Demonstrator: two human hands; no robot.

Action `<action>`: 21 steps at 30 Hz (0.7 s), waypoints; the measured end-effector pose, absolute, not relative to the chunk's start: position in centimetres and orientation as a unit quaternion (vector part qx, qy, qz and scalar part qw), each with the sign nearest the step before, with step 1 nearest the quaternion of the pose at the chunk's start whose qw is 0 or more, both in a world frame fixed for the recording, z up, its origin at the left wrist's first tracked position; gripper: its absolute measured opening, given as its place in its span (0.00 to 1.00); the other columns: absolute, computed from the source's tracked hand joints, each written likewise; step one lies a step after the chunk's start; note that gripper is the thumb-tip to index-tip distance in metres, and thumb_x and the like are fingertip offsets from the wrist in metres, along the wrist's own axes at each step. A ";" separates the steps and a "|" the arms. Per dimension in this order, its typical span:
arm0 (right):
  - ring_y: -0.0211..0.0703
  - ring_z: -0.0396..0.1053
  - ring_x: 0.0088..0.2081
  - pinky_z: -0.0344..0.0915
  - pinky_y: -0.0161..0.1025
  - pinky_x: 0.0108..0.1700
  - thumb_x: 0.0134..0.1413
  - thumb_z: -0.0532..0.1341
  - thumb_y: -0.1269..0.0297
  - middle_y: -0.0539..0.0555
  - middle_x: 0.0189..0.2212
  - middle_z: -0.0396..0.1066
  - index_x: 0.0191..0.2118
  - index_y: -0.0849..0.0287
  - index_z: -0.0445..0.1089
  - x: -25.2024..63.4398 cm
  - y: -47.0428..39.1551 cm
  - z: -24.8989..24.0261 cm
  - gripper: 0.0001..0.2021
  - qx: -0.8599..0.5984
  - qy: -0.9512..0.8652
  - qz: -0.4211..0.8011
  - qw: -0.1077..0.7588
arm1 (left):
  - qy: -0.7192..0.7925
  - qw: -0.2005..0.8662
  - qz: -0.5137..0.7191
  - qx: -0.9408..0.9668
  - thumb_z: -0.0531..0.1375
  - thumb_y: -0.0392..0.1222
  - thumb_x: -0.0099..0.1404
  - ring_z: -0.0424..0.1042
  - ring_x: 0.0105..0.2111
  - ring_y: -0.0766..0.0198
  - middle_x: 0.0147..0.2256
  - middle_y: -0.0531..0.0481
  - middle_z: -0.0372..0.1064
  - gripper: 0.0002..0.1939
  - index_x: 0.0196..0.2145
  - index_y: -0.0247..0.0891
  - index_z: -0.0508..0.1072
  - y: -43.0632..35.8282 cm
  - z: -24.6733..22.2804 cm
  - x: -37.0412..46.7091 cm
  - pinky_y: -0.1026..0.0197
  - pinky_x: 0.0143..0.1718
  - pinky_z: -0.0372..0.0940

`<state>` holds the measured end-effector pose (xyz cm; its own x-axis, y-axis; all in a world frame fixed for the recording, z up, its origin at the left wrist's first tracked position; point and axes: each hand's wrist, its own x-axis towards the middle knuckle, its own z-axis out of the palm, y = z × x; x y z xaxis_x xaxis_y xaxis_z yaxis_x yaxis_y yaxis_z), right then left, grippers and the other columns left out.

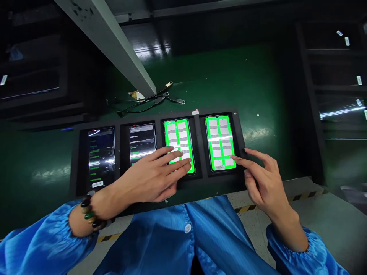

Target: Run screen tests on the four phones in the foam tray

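Note:
Several smartphones lie face up in a row in a black tray (203,172). Stretched fingers of my left hand (155,173) reach over the lower part of a phone with a green-and-white screen (177,131), partly covering it; whether they touch the glass I cannot tell. My right hand (265,179) is open, its index fingertip at the lower right edge of the rightmost phone (220,141), which shows the same green grid. Left of these are a phone with a dark list screen (142,139), its lower part hidden by my left hand, and a leftmost phone (101,152) with green text lines.
Short black cables (155,100) with metal plugs lie behind the tray, at the foot of a grey post (123,49). Black trays (338,76) holding dark panels with white labels stand at right; a dark stack (37,91) is at left. The green tabletop (229,80) ends near my lap.

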<state>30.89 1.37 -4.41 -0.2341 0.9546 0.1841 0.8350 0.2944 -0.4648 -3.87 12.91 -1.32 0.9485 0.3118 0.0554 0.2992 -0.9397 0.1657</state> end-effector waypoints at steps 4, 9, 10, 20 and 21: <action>0.65 0.68 0.69 0.66 0.65 0.63 0.69 0.55 0.76 0.56 0.58 0.81 0.68 0.49 0.68 29.3 3.0 -4.5 0.27 -0.550 -0.792 0.150 0.217 | 0.190 0.065 0.054 0.978 0.56 0.39 0.75 0.79 0.57 0.48 0.61 0.48 0.80 0.21 0.61 0.37 0.79 12.9 -0.8 -5.5 0.41 0.64 0.70; 0.63 0.66 0.70 0.64 0.64 0.66 0.69 0.56 0.76 0.55 0.56 0.83 0.68 0.54 0.68 27.4 5.1 -4.4 0.26 -0.510 -0.815 0.165 0.221 | 0.247 0.030 0.052 0.967 0.57 0.40 0.76 0.79 0.57 0.46 0.55 0.45 0.84 0.19 0.58 0.35 0.80 13.0 -0.3 -7.7 0.40 0.65 0.67; 0.62 0.66 0.71 0.64 0.63 0.66 0.69 0.56 0.76 0.55 0.56 0.83 0.67 0.54 0.68 27.3 5.3 -4.3 0.25 -0.507 -0.816 0.165 0.222 | 0.246 0.029 0.051 0.968 0.57 0.40 0.76 0.79 0.57 0.45 0.55 0.44 0.84 0.19 0.58 0.34 0.80 13.1 -0.3 -7.7 0.40 0.65 0.66; 0.62 0.68 0.69 0.65 0.61 0.64 0.71 0.54 0.75 0.57 0.54 0.81 0.65 0.52 0.71 30.7 3.2 -4.4 0.22 -0.601 -0.759 0.135 0.210 | 0.171 0.047 0.085 0.981 0.57 0.40 0.74 0.79 0.56 0.47 0.59 0.48 0.82 0.20 0.58 0.36 0.81 15.2 -1.3 -3.2 0.42 0.66 0.67; 0.62 0.68 0.69 0.65 0.61 0.64 0.71 0.54 0.74 0.57 0.55 0.81 0.65 0.52 0.71 30.6 3.2 -4.4 0.22 -0.605 -0.756 0.134 0.212 | 0.169 0.048 0.084 0.981 0.57 0.41 0.74 0.79 0.56 0.47 0.59 0.48 0.81 0.20 0.58 0.36 0.80 15.3 -1.3 -3.2 0.42 0.66 0.67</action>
